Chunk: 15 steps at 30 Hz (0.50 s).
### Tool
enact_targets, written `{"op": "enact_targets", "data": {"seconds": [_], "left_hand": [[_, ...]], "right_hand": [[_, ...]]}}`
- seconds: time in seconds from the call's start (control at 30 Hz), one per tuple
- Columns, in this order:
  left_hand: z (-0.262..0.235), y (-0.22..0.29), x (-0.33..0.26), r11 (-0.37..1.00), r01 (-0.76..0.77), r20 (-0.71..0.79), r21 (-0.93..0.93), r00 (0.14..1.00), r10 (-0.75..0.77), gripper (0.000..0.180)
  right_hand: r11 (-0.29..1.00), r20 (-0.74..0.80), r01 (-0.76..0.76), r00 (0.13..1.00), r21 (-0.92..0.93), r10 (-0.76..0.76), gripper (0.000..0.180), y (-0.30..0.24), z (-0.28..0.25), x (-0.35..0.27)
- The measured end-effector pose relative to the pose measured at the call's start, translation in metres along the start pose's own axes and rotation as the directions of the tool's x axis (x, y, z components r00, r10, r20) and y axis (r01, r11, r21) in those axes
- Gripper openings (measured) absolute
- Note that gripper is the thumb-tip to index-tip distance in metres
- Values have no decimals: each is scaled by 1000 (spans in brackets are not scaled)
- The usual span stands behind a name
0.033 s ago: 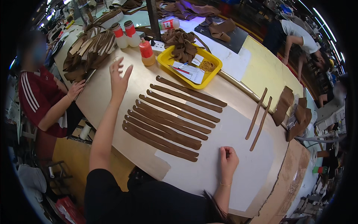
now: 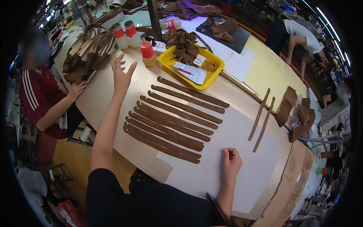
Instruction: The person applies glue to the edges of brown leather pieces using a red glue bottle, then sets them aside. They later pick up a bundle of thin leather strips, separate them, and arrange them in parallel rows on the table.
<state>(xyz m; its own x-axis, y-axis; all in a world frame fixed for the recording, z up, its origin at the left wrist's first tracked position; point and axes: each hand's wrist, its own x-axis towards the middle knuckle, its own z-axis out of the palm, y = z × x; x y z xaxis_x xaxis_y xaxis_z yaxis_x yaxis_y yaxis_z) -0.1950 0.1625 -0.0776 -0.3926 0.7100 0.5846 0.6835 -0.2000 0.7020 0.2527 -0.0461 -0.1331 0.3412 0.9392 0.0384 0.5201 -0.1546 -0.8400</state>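
My left hand [image 2: 121, 73] is up over the tan tabletop [image 2: 102, 102], fingers spread wide, holding nothing, nearest the orange-capped glue bottle [image 2: 147, 53]. Right hand [image 2: 231, 161] rests on the white sheet [image 2: 230, 128], fingers curled in loose; can't tell if anything's pinched in them. Btwn both hands: a row of long brown leather strips [image 2: 176, 119] lying side by side, partly on the sheet. Two more strips [image 2: 261, 119] sit apart to the right. Yellow tray [image 2: 215, 73] w/ papers just beyond the row.
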Motion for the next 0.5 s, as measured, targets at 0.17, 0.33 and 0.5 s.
{"op": "enact_targets", "data": {"seconds": [0.17,0.33,0.5], "left_hand": [[76,-58,57,991,-122,-92,-57,989,117,92],[131,-50,58,966,192,23,-172,981,-191,63],[132,-53,55,989,130,-140,-76,980,-140,61]], "right_hand": [[948,19,-150,988,279,151,15,-11,-1,4],[970,36,-88,996,225,82,19,-15,9,3],[960,191,22,979,278,-77,14,-64,37,17]]}}
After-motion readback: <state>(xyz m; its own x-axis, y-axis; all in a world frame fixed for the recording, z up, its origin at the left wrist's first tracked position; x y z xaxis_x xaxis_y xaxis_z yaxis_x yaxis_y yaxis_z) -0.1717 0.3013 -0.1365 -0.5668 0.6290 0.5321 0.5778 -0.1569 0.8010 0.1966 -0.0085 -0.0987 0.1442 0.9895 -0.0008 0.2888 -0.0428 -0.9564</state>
